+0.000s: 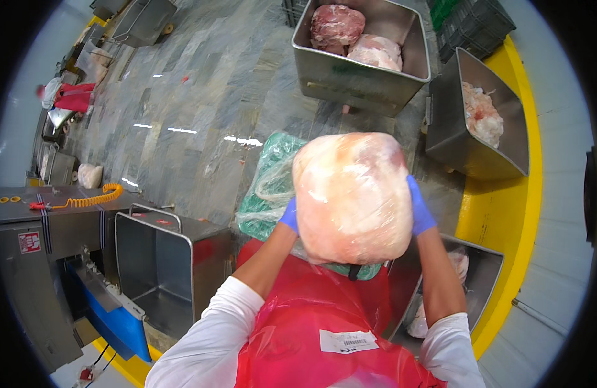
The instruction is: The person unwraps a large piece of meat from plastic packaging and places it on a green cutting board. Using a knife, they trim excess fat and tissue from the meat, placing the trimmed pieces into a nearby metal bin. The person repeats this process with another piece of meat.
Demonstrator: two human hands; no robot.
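Observation:
A large, pale pink block of meat [353,197], wrapped in shiny clear film, is held up in front of my red apron [298,323]. My left hand [290,215], in a blue glove, presses against its left side. On its opposite side my right hand [420,207], also blue-gloved, grips the block. Most of the fingers are hidden behind the meat. Beneath and behind the block lies green and clear plastic sheeting [272,165], partly covered by it.
Ahead stands a steel bin [360,84] with large meat pieces. To the right, another steel bin [441,123] holds pale trimmings; a third bin [483,271] is beside my right arm. A steel bin [156,258] and a machine with a blue chute [117,323] stand left. Far left is another person [72,97].

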